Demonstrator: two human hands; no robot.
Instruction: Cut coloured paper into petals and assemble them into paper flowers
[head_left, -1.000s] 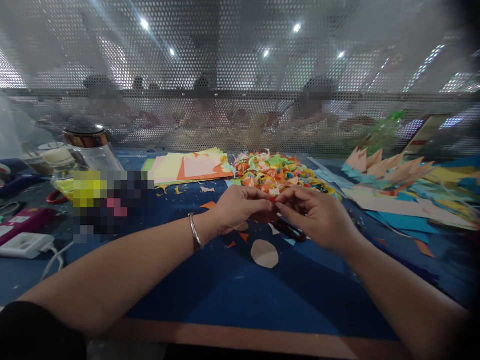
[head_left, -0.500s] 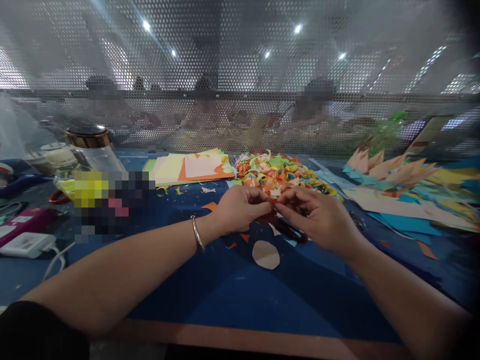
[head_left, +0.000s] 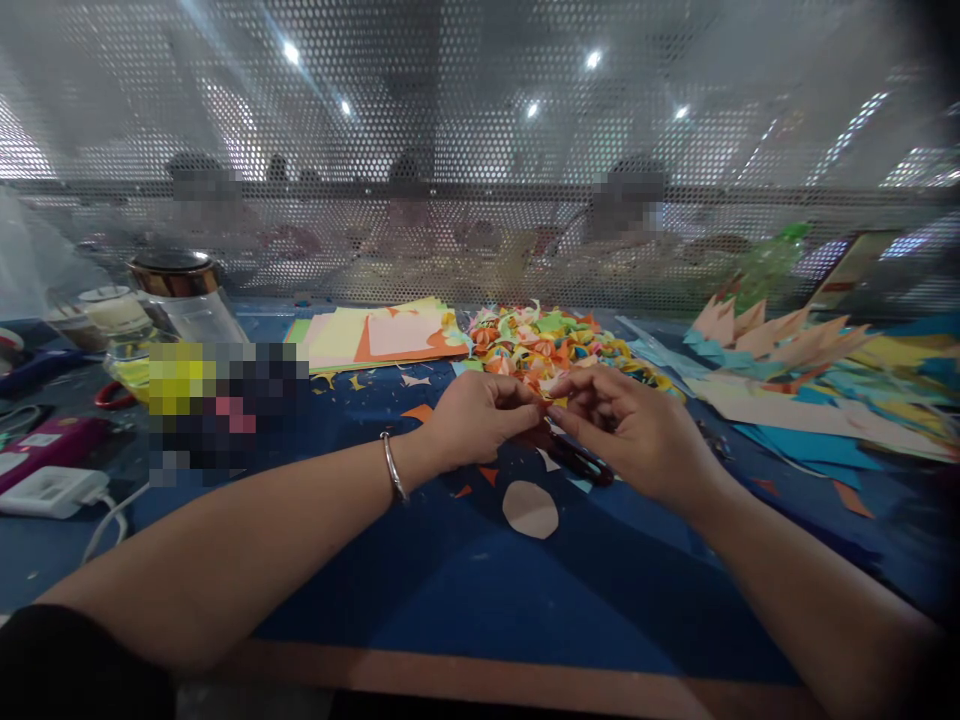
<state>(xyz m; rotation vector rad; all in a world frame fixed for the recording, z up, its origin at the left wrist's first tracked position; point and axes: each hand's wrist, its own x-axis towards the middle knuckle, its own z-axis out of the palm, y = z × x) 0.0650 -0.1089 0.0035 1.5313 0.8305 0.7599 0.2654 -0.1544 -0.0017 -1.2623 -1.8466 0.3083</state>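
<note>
Hands meet over the middle of the blue mat (head_left: 480, 580), fingertips pinched together on a small orange paper piece (head_left: 541, 412). Left hand (head_left: 480, 418) is curled nearly closed, thumb and forefinger gripping the piece's left end. Right hand (head_left: 637, 432) pinches the right end with thumb and forefinger, other fingers loosely spread.

Paper piece sits just off the mat, in front of the pile of folded scraps (head_left: 555, 350) and above the scissors (head_left: 577, 462). Mostly hidden by the fingers; the shape is too small to tell. Long axis looks roughly left-right, running from one hand to the other. Which end points where, I can't tell.

Doing it well, my read:
- keep both pinches close to the crease so the paper doesn't buckle
- press with fingertip pads, run along the fold once
- hold it clear of the scissors and loose offcuts

Also nearby: tan oval cutout (head_left: 530, 509) on the mat below the hands, flat coloured sheets (head_left: 375, 335) behind the left hand, silver bangle (head_left: 391, 465) on the left wrist.
</note>
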